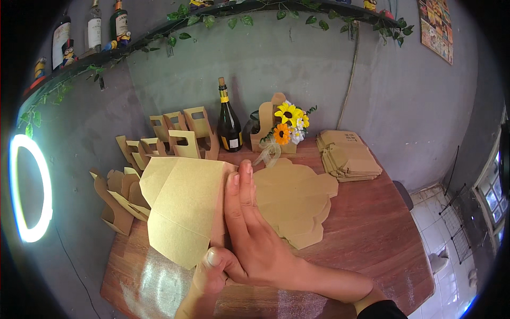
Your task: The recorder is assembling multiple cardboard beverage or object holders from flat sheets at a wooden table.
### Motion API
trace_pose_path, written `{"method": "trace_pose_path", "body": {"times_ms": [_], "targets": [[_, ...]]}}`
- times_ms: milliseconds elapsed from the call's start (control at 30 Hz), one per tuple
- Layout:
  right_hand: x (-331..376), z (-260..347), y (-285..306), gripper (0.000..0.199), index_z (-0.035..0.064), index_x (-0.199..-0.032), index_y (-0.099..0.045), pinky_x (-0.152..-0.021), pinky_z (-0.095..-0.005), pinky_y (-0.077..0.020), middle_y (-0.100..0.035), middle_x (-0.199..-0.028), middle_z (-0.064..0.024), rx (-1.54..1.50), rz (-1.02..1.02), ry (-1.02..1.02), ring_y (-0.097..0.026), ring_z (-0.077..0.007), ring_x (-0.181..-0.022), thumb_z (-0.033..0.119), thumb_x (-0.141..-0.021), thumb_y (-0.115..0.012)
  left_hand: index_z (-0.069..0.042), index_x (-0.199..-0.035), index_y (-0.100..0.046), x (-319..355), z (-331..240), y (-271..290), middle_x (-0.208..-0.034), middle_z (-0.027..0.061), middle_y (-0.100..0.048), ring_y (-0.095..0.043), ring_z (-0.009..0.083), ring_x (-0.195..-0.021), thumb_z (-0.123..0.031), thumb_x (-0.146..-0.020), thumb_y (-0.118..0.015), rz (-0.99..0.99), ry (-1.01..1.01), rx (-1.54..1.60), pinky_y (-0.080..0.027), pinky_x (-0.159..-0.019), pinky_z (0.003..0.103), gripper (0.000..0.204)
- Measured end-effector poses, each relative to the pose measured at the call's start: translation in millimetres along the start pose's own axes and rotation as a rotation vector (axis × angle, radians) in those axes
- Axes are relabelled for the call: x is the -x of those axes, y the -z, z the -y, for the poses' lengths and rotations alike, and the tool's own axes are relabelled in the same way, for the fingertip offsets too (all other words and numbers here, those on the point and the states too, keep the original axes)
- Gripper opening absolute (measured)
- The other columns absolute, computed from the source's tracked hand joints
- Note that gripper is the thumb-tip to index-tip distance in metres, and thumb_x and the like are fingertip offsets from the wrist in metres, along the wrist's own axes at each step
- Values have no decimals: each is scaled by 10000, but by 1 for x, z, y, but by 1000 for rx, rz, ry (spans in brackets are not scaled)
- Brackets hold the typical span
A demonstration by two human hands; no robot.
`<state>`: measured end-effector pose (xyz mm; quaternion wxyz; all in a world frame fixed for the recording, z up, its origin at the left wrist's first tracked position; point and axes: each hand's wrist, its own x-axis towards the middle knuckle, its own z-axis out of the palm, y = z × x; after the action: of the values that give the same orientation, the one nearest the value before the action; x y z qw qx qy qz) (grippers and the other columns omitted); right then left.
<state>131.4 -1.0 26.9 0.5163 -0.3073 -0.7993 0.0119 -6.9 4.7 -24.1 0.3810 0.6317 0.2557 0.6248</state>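
Note:
A folded brown cardboard carton is tilted in front of me, its creased panels facing up. My right hand lies along the carton's right side, fingers straight and together against a narrow folded panel. The right thumb sticks out to the left at the carton's lower corner. My left hand comes up from below at that corner, and its fingers are hidden behind the carton and the right thumb. On the table just beyond my right hand lie flat, unfolded cardboard blanks with rounded flaps.
Folded carriers with handle cutouts stand at the back left, and more cartons at the left edge. A dark bottle and a flower-decorated carrier stand behind. Stacked blanks lie right. A ring light glows left.

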Motion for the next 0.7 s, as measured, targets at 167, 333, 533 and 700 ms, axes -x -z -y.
{"method": "trace_pose_path", "body": {"times_ms": [167, 333, 533, 700], "targets": [[8, 6, -9, 805, -197, -1410, -41, -1120, -521, -201, -26, -1436, -464, -13, 49, 18, -84, -591, -1358, 400, -985, -373, 69, -1158, -502, -14, 7, -12, -995, 190, -594, -595, 250, -860, -372, -950, -426, -110, -220, -102, -494, -772, 391, 494], [8, 14, -6, 717, -206, -1400, -109, -1122, -496, -224, -92, -1435, -450, -62, 65, 36, -136, -572, -1358, 301, -982, -396, 65, -1209, -468, -12, 17, -11, -1042, 212, -585, -610, 277, -897, -334, -993, -390, -216, -432, -214, -521, -809, 426, 461], [11, 22, -5, 613, -228, -1343, -239, -1111, -501, -277, -293, -1377, -422, -204, 73, 53, -304, -522, -1317, 203, -962, -450, 34, -1233, -473, -28, -44, -23, -1059, 167, -597, -627, 248, -896, -442, -959, -442, -477, 319, 879, -539, -783, 395, 551], [5, 19, 2, 543, -184, -1306, -357, -969, -435, -460, -508, -1223, -360, -55, 45, 140, -553, -436, -1132, 194, -944, -500, 36, -1240, -470, -39, -26, 8, -1079, 134, -591, -568, 222, -998, -401, -965, -436, -141, 169, 700, -468, -848, 338, 517]]}}
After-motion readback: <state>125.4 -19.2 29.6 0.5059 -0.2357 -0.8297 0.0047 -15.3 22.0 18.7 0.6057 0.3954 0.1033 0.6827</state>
